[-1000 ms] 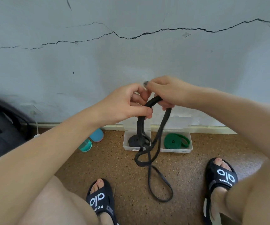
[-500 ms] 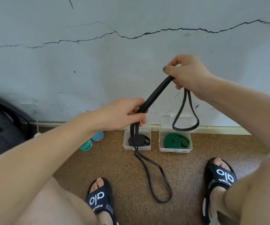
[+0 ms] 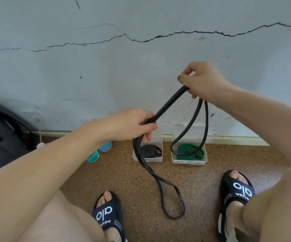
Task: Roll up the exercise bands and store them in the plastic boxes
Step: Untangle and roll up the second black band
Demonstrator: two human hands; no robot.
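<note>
Before me the cracked wall [image 3: 141,70] meets the speckled floor [image 3: 137,186], my sandals [image 3: 108,215] planted on it. My right hand [image 3: 202,79] is raised, fingers curled round the black band [image 3: 167,105]; my left hand [image 3: 132,124], lower, grips the same band, its stretch taut between them. One loop hangs from my right hand, another trails down onto the floor. Against the wall sit two plastic boxes: one [image 3: 148,158] holds a rolled black band [image 3: 149,151], the other [image 3: 189,160] a green one [image 3: 190,151].

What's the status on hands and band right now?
Left hand and right hand both grip the loose black band, unrolled, loops hanging. Black roll and green roll already boxed. Nothing in the way.
</note>
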